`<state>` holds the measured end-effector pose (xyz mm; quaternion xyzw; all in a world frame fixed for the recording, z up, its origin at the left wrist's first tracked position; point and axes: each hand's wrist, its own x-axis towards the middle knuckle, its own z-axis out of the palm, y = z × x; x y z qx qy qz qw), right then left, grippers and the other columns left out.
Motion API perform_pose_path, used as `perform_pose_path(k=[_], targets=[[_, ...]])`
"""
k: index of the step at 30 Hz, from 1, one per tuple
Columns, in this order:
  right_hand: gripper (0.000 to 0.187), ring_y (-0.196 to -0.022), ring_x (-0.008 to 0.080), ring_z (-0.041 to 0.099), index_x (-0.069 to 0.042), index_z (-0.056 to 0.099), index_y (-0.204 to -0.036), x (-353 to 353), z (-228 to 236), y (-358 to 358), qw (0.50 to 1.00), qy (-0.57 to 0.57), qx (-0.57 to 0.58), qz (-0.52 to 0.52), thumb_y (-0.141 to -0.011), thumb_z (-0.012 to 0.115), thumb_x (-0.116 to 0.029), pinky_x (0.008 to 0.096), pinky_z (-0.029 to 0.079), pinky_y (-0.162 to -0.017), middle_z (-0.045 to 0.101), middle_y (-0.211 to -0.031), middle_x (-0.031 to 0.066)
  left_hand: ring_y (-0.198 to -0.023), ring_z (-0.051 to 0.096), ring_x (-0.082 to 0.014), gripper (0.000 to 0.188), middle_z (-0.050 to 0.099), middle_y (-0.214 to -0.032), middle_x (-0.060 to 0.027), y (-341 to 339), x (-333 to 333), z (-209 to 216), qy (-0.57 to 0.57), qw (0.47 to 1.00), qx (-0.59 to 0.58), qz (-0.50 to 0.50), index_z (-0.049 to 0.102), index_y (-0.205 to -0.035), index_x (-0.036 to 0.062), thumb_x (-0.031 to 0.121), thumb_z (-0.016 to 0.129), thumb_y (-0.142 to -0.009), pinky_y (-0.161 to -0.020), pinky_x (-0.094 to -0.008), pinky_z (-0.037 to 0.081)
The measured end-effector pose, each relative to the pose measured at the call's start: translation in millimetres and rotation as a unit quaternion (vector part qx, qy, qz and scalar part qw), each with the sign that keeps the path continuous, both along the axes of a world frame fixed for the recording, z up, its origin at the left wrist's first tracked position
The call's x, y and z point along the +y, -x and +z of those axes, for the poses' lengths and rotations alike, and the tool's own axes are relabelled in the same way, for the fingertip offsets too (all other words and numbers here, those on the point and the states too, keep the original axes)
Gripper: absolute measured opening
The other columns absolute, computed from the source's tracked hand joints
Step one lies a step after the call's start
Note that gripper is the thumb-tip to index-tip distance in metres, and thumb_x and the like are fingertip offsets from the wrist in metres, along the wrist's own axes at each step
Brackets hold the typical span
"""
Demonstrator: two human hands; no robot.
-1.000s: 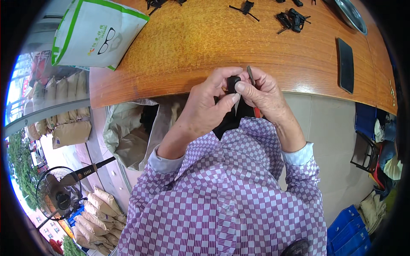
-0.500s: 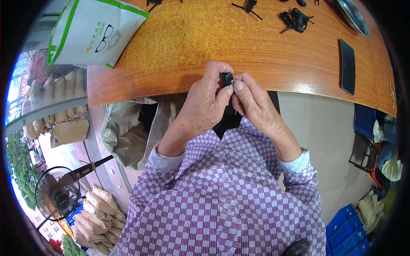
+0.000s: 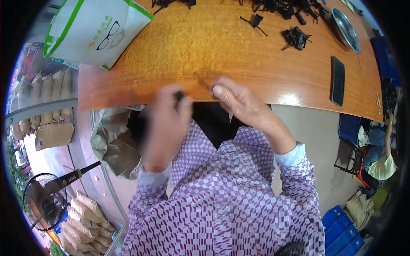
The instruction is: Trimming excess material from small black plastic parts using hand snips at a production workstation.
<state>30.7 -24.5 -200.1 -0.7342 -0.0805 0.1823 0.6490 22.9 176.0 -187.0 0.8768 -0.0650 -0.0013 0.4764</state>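
Note:
My left hand (image 3: 164,123), smeared by motion, is near the table's front edge at the left. A small black part (image 3: 179,97) shows between its thumb and fingers. My right hand (image 3: 245,104) is closed in a pinch over the table edge, apart from the left one. A thin dark streak lies just beyond its fingertips; whether that is a held thing or a shadow I cannot tell. Below the right palm a small pale tip (image 3: 230,116) shows. Beneath my left hand, an open grey-white sack (image 3: 113,145) with dark contents stands beside the table.
Loose black parts (image 3: 296,38) and a larger black pile (image 3: 284,9) lie on the wooden table (image 3: 179,55). A metal bowl (image 3: 346,30), a black phone-like slab (image 3: 338,81) and a white-green bag (image 3: 96,32) stand around. A fan (image 3: 47,200) is at left; another person (image 3: 382,160) sits far right.
My hands were together on the black part. They have drawn apart: the left has moved left and down with the part, the right slightly left. The view has shifted a little.

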Motion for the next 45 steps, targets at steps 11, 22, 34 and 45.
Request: perform_pose_path(k=[11, 22, 34, 45], targets=[[0.021, -0.064, 0.0324, 0.063, -0.004, 0.054, -0.093, -98, -14, -101, 0.724, 0.592, -0.295, -0.195, -0.089, 0.058, -0.024, 0.0398, 0.048, -0.055, 0.063, -0.069, 0.0162, -0.081, 0.06, -0.0195, 0.034, 0.06, -0.1, -0.0133, 19, 176, -24, -0.336, 0.931, -0.045, 0.137, 0.049, -0.119, 0.0046, 0.003, 0.055, -0.085, -0.075, -0.0298, 0.048], [0.013, -0.061, 0.0057, 0.039, -0.001, 0.054, -0.084, -26, 12, 11, 0.975, 0.096, -0.131, -0.153, -0.09, 0.059, -0.011, 0.0231, 0.036, -0.054, 0.042, -0.065, -0.0051, -0.078, 0.061, -0.0154, 0.058, 0.057, -0.113, -0.0158, -32, -36, 18, 0.35, 0.886, 0.285, -0.104, 0.032, -0.136, -0.0008, 0.006, 0.058, -0.084, -0.065, -0.0216, 0.047], [0.011, -0.06, 0.0089, 0.043, -0.001, 0.053, -0.09, -43, -12, 49, 0.966, 0.084, -0.163, -0.181, -0.093, 0.055, -0.012, 0.0243, 0.037, -0.055, 0.049, -0.068, 0.0042, -0.079, 0.062, -0.0147, 0.043, 0.061, -0.1, -0.0123, -27, -78, 3, 0.354, 0.858, 0.336, -0.158, 0.041, -0.128, 0.0012, 0.008, 0.057, -0.089, -0.068, -0.0226, 0.05], [0.023, -0.056, 0.0114, 0.042, -0.001, 0.046, -0.103, -35, -7, 45, 0.976, 0.007, -0.106, -0.189, -0.099, 0.041, -0.024, 0.0263, 0.037, -0.052, 0.044, -0.065, 0.0037, -0.071, 0.06, -0.011, 0.036, 0.059, -0.083, -0.0066, -17, -95, -1, 0.128, 0.963, 0.137, -0.194, 0.046, -0.115, 0.0051, -0.003, 0.058, -0.083, -0.063, -0.0239, 0.048]])
